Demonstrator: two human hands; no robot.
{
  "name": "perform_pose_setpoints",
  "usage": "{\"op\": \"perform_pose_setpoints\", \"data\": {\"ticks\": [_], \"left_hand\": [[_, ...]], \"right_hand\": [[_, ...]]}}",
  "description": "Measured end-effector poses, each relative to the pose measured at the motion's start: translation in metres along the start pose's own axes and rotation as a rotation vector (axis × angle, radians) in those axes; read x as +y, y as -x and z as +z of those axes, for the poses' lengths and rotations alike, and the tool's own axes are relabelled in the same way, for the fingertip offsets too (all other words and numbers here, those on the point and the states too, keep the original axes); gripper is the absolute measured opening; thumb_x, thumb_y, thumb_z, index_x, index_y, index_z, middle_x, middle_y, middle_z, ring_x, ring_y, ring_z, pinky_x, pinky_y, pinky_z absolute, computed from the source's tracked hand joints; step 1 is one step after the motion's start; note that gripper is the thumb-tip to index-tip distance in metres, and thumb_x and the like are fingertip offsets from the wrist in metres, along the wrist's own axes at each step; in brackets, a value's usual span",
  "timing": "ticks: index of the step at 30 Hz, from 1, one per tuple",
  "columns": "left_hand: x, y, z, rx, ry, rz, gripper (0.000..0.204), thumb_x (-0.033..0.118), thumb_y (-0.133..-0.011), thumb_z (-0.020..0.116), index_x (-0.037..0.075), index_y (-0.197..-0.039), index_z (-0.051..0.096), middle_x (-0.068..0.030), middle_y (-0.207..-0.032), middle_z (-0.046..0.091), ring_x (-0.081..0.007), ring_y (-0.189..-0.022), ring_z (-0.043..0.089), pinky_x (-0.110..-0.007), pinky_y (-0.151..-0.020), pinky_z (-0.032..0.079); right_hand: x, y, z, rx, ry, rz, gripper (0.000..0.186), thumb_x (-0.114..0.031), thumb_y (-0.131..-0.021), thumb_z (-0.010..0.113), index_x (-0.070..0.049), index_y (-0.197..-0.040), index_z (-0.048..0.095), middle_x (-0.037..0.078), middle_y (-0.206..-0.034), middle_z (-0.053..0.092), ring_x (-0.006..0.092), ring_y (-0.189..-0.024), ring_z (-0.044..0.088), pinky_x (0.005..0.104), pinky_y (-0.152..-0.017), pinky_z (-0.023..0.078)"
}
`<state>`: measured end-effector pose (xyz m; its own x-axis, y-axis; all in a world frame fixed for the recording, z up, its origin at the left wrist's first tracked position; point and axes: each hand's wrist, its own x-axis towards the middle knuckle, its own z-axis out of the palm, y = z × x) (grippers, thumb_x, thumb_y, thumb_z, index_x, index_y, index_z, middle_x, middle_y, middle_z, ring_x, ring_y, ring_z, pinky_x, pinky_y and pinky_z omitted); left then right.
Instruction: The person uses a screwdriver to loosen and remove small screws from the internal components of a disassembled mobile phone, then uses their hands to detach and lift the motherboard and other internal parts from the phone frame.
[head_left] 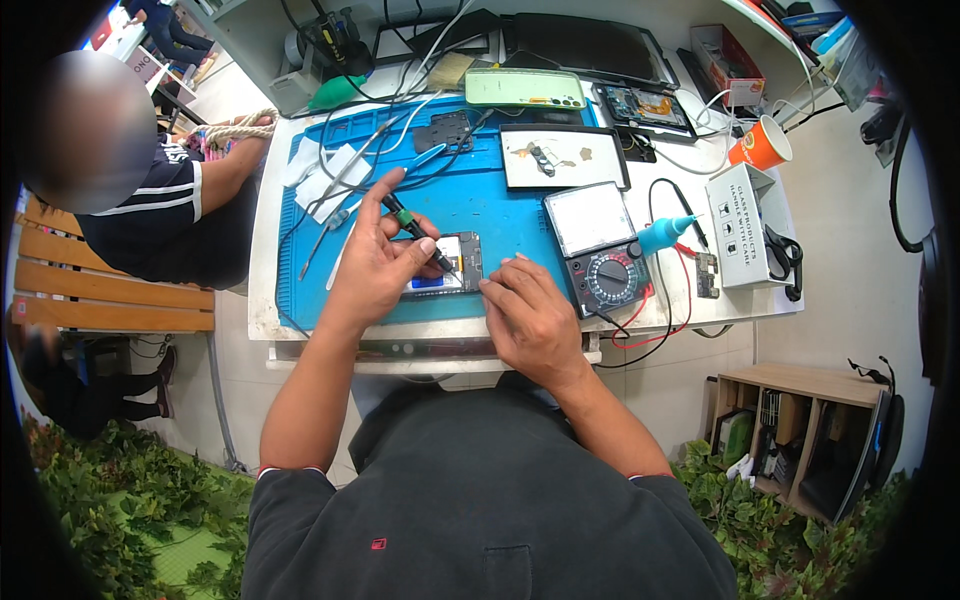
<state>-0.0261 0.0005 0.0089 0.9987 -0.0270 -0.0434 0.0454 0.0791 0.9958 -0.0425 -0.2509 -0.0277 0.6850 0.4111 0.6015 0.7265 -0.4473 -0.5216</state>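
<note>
My left hand grips a green-and-black screwdriver, slanted with its tip down on an opened phone. The phone lies on the blue work mat, its inner parts exposed, and my left fingers cover part of it. My right hand is closed, its fingertips pressed together right at the phone's right edge. Whatever those fingertips hold, if anything, is too small to make out. Just right of that hand sits an analog multimeter with its lid up.
A blue-tipped bottle stands by the multimeter, near red and black leads. Behind the mat lie a white tray, a green phone back and another opened phone. An orange cup and white box stand right. A person sits left.
</note>
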Motion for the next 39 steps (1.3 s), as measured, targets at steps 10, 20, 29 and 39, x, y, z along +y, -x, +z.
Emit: {"op": "perform_pose_setpoints", "data": {"ticks": [10,20,29,39], "left_hand": [[0.002,0.002,0.003,-0.014,-0.046,0.024,0.091,-0.007,-0.109,0.072,0.005,-0.182,0.020,-0.0146,-0.124,0.070,-0.0132,-0.098,0.077,-0.031,-0.088,0.070],[0.005,0.015,0.009,-0.030,-0.311,0.230,0.090,-0.007,-0.109,0.075,0.008,-0.183,0.026,-0.0120,-0.124,0.072,-0.0126,-0.096,0.075,-0.029,-0.085,0.066],[0.011,0.024,0.021,-0.086,-0.733,0.756,0.079,0.002,-0.096,0.094,0.010,-0.164,0.055,-0.0160,-0.125,0.083,-0.0250,-0.100,0.086,-0.037,-0.079,0.070],[0.040,0.020,0.011,-0.323,-0.920,0.742,0.052,0.004,-0.089,0.097,0.011,-0.135,0.073,-0.0083,-0.121,0.086,-0.0308,-0.096,0.085,-0.040,-0.077,0.068]], "right_hand": [[-0.001,-0.001,-0.002,-0.001,-0.003,0.002,0.024,0.004,-0.089,0.084,0.003,-0.113,0.080,0.015,-0.112,0.075,0.0371,-0.120,0.074,0.0524,-0.114,0.062],[0.000,0.000,0.000,0.005,-0.004,-0.004,0.026,0.004,-0.089,0.084,0.003,-0.114,0.080,0.015,-0.113,0.075,0.0378,-0.120,0.074,0.0525,-0.114,0.062],[-0.001,0.000,-0.002,-0.002,-0.001,-0.003,0.028,0.004,-0.089,0.084,0.002,-0.117,0.079,0.015,-0.114,0.074,0.0381,-0.120,0.074,0.0530,-0.115,0.061],[-0.001,0.001,-0.002,-0.018,-0.003,-0.010,0.031,0.003,-0.091,0.083,0.000,-0.122,0.079,0.015,-0.117,0.074,0.0389,-0.123,0.072,0.0539,-0.116,0.060]]}}
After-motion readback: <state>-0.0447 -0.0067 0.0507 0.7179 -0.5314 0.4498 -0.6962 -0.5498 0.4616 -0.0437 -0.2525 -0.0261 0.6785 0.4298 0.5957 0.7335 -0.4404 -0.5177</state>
